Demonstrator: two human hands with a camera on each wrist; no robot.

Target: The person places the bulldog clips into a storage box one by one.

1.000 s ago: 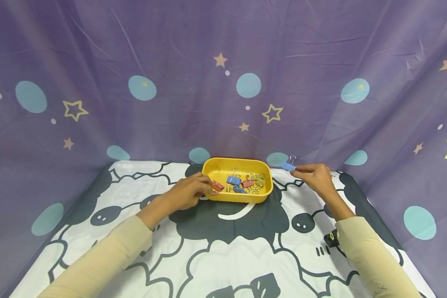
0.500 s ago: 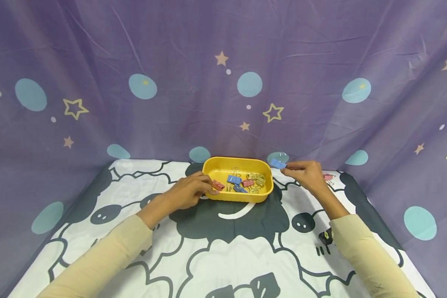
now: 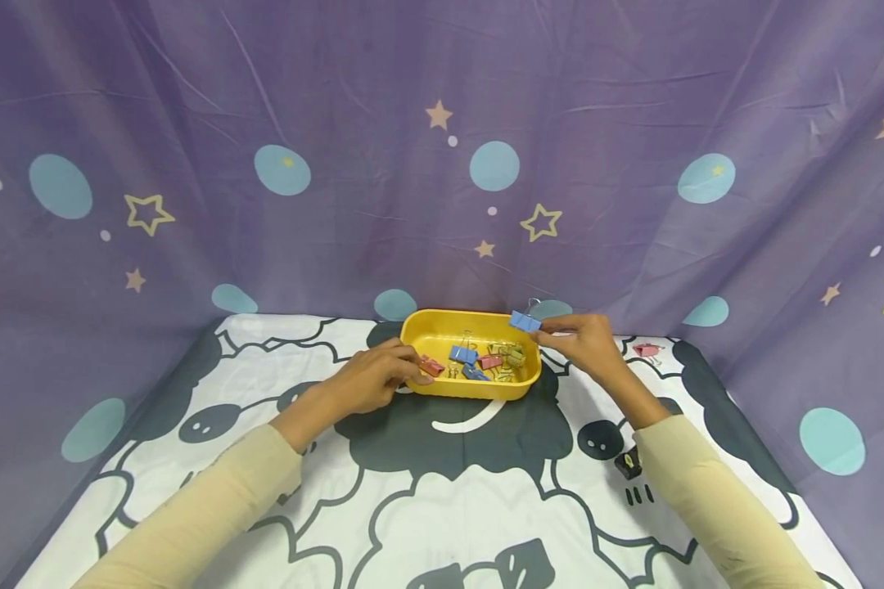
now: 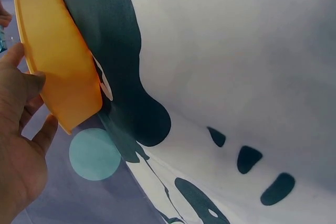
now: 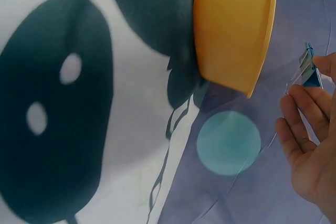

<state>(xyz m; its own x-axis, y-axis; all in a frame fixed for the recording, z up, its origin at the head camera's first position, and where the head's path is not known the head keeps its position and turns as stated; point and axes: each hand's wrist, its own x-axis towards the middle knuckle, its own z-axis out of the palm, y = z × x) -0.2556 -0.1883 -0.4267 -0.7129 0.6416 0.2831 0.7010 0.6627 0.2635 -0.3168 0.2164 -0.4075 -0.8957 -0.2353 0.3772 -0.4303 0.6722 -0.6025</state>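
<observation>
A yellow tray (image 3: 421,388) stands at the back of the cloth-covered table. My left hand (image 3: 376,378) grips its left end, with fingers over the rim; the left wrist view shows that hand (image 4: 21,114) at the tray's edge (image 4: 65,61). Above the tray's right rim, my right hand (image 3: 585,348) pinches a blue binder clip (image 3: 525,321), its wire handle sticking up. In the right wrist view the clip (image 5: 310,69) sits between thumb and fingers. Inside the tray lie a blue clip (image 3: 463,354), a darker blue one (image 3: 475,373), red clips (image 3: 431,366) and olive-yellow clips (image 3: 515,356).
A pink-red binder clip (image 3: 647,350) lies on the table right of the right hand. Nearer, beside the right sleeve, is a black clip-like thing (image 3: 629,464) with a yellow mark. A purple patterned curtain (image 3: 324,245) hangs close behind the tray.
My right hand has moved left with the blue binder clip, from right of the tray to over its right rim. The pink-red clip has come into view. My left hand stays put.
</observation>
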